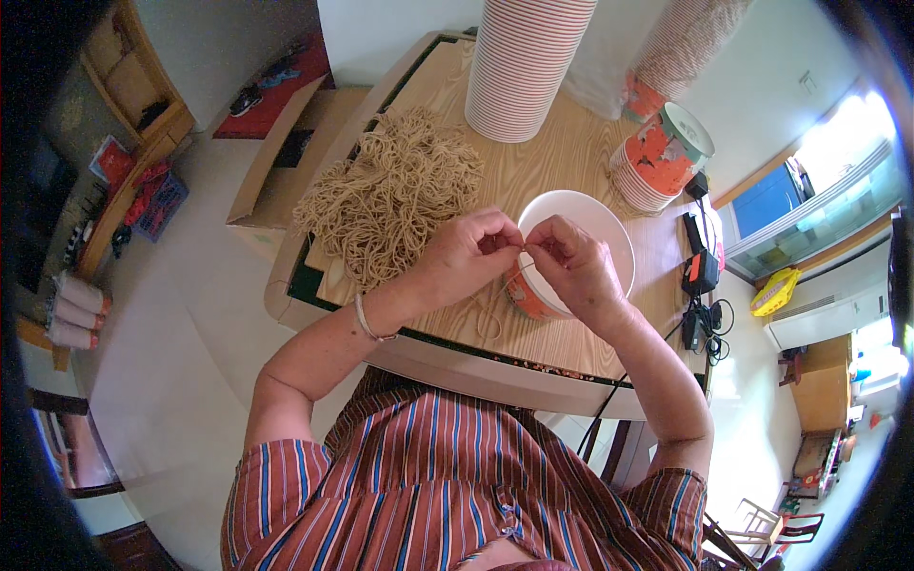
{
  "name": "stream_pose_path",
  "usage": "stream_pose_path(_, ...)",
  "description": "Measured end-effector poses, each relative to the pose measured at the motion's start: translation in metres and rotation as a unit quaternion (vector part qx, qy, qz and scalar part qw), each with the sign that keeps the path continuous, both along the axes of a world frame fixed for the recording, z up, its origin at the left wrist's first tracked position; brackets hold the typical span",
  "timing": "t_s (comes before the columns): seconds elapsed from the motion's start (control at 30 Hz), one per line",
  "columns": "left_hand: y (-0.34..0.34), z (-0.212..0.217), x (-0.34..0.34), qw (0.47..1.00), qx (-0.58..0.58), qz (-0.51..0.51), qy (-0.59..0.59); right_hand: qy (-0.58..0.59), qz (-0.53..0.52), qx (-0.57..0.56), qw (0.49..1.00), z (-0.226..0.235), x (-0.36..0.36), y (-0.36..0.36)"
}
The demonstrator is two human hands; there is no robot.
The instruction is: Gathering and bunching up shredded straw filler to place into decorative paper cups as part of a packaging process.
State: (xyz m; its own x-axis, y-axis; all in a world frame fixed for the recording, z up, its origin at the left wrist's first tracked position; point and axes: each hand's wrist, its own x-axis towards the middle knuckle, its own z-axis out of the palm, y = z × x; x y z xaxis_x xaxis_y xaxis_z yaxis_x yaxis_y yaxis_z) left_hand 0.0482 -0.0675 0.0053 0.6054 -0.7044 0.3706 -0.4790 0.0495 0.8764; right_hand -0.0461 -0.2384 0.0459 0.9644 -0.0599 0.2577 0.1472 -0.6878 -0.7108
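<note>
Over the near left rim of a round paper tub (pixel 609 228), white inside with orange print outside, my two hands meet fingertip to fingertip. My left hand (pixel 466 252) pinches a thin tan cord (pixel 488 326), and a loop of it hangs down onto the table. My right hand (pixel 579 262) pinches the same cord close by, its fingers closed over the tub's opening. Left of the hands lies a large tangled heap of tan cord (pixel 400 190). The exact spot where the fingertips meet is too small to make out.
Behind the heap rises a tall stack of white paper tubs (pixel 524 67). More printed tubs (pixel 657 157) stand at the back right. Black chargers and cables (pixel 702 305) crowd the right edge of the wooden table (pixel 562 347). A cardboard box (pixel 286 162) stands left of the table.
</note>
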Motion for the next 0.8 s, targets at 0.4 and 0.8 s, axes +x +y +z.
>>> stream_pose_path(0.4,0.002,-0.003,0.003,0.952,-0.036,-0.083,0.291,0.002,0.006,0.005,1.000,-0.004,0.001,0.001)
stream_pose_path(0.8,-0.001,-0.017,0.007,0.881,-0.103,-0.141,0.440,-0.002,0.012,0.001,1.000,0.000,-0.002,0.002)
